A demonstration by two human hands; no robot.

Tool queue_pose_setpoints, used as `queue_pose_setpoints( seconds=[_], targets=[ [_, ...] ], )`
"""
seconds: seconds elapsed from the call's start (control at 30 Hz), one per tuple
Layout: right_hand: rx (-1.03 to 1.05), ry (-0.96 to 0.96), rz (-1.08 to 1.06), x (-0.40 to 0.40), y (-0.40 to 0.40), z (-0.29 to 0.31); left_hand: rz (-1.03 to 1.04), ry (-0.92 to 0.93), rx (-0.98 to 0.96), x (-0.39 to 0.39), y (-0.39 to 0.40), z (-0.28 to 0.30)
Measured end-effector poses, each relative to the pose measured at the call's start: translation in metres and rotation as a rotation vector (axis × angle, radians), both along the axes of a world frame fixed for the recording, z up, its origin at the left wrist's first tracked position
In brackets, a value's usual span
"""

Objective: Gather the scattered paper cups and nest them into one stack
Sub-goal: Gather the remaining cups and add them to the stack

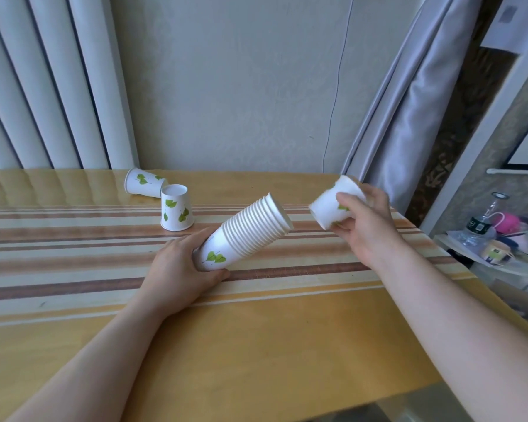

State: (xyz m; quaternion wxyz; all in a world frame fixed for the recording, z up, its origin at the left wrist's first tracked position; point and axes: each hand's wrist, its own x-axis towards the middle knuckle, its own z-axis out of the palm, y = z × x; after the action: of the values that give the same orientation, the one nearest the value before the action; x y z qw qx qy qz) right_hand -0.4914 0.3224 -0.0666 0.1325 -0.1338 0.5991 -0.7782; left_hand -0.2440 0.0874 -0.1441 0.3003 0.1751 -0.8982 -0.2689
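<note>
My left hand grips the base of a stack of nested white paper cups with green leaf prints; the stack is tilted, its open rims pointing up and to the right. My right hand holds a single cup just right of the stack's mouth, a small gap between them. The held cup is blurred. Another cup stands upside down on the table behind the stack. A further cup lies on its side near the table's back edge.
The table has a glossy striped yellow-and-brown top. A radiator and wall stand behind it, a grey curtain at the back right. To the right, a low shelf holds a bottle, yarn and clutter.
</note>
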Motion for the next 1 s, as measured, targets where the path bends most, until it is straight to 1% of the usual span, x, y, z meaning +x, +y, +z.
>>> queue_pose_setpoints(
  seconds=[0.03, 0.07, 0.1, 0.23, 0.33, 0.43, 0.5, 0.57, 0.67, 0.73, 0.87, 0.93, 1.0],
  targets=[
    [-0.113, -0.036, 0.069, 0.009, -0.008, 0.006, 0.003, 0.003, 0.001, 0.0, 0.0, 0.0],
    [-0.161, -0.036, 0.127, 0.018, -0.015, 0.011, 0.005, 0.005, 0.003, 0.0, 0.0, 0.001],
    [-0.161, -0.01, 0.172, 0.027, -0.021, 0.014, 0.006, 0.004, 0.008, 0.001, 0.001, 0.002],
    [0.006, 0.142, 0.272, 0.051, -0.037, 0.01, 0.01, 0.004, 0.026, 0.002, 0.002, 0.002],
    [0.055, 0.155, 0.346, 0.061, -0.048, 0.0, 0.004, 0.02, 0.052, 0.003, 0.002, 0.002],
    [0.103, 0.132, 0.523, 0.073, -0.059, -0.01, 0.01, 0.033, 0.106, 0.004, 0.002, 0.004],
    [0.176, 0.198, 0.639, 0.083, -0.074, -0.023, 0.013, 0.056, 0.169, 0.003, 0.003, 0.004],
    [0.242, 0.255, 0.686, 0.096, -0.096, -0.042, 0.035, 0.076, 0.22, 0.003, 0.003, 0.003],
    [0.323, 0.326, 0.572, 0.101, -0.127, -0.052, 0.087, 0.115, 0.268, 0.003, 0.002, 0.001],
    [0.334, 0.377, 0.465, 0.09, -0.138, -0.05, 0.111, 0.174, 0.286, 0.004, 0.002, -0.003],
    [0.386, 0.456, 0.265, 0.06, -0.132, -0.061, 0.245, 0.245, 0.308, 0.006, 0.003, -0.006],
    [0.428, 0.434, 0.258, 0.051, -0.126, -0.069, 0.285, 0.187, 0.409, 0.003, -0.002, -0.005],
    [0.446, 0.418, 0.267, 0.045, -0.123, -0.072, 0.295, 0.157, 0.637, 0.0, -0.01, -0.002]
  ],
)
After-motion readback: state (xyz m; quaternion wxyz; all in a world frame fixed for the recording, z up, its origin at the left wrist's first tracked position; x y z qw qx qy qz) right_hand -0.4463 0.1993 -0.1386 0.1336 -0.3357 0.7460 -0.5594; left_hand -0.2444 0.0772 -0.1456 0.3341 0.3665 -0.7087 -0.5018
